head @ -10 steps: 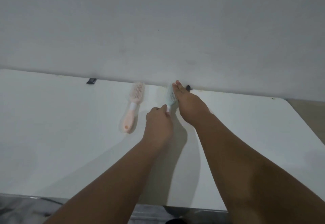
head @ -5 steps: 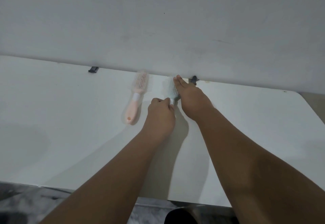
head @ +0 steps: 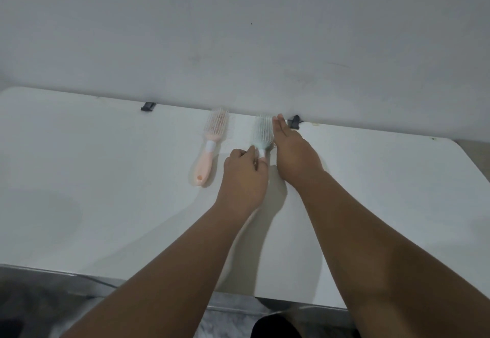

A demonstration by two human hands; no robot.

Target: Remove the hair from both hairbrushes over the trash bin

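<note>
Green brush [head: 261,133], on table [head: 106,178] beside pink brush [head: 212,144]: left hand [head: 245,176] pinching its neck, right hand [head: 294,152] flat alongside, gripping nothing; risk—thin pinch slips on lifting.

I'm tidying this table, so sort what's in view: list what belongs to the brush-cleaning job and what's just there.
Belongs to the job:
- green hairbrush, left hand closed on its handle, right hand beside its head
- pink hairbrush, lying untouched

Just there:
- two dark clips at the table's far edge
</note>
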